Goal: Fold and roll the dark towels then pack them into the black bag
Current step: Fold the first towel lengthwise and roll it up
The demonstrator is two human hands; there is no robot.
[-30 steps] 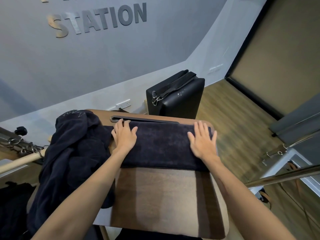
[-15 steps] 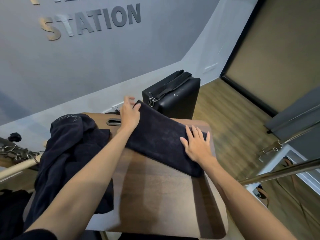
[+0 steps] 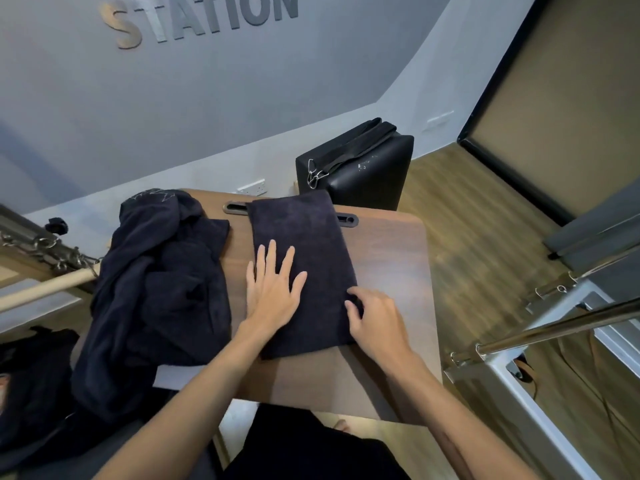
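Left hand (image 3: 273, 289) lies flat, fingers spread, on the folded towel (image 3: 304, 258); right hand (image 3: 375, 320) pinches its edge

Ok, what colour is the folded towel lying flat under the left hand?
Very dark navy, almost black, plain with no pattern. The folded towel shows best in the head view, under the left hand.

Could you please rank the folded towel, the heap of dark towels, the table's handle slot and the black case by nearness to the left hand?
1. Folded towel, under the left hand.
2. Heap of dark towels, just left.
3. Handle slot, at the table's far edge.
4. Black case, beyond the table.
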